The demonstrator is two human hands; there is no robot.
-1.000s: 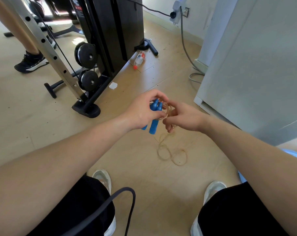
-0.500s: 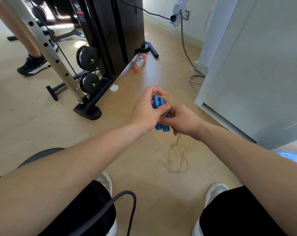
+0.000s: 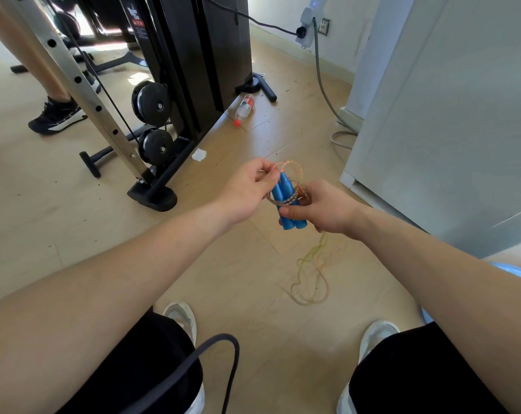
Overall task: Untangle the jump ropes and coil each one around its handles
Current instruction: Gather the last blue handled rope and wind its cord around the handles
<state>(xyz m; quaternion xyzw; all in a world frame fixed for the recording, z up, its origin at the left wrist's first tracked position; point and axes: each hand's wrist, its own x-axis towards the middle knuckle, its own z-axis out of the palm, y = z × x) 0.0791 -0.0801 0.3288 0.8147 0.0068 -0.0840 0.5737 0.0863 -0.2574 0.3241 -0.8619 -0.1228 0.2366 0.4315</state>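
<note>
- The right hand point(image 3: 327, 209) grips the two blue handles point(image 3: 278, 189) together near their lower ends, thumb across them.
- The left hand point(image 3: 247, 189) pinches the rope point(image 3: 289, 166) just above the handle tips; a few turns lie around the handles.
- These turns look loose; if the pinch lets go, I think they can slip off.
- The free tail point(image 3: 311, 276) lies in small loops on the floor point(image 3: 238, 279); pulling fast may tighten a knot.
</note>
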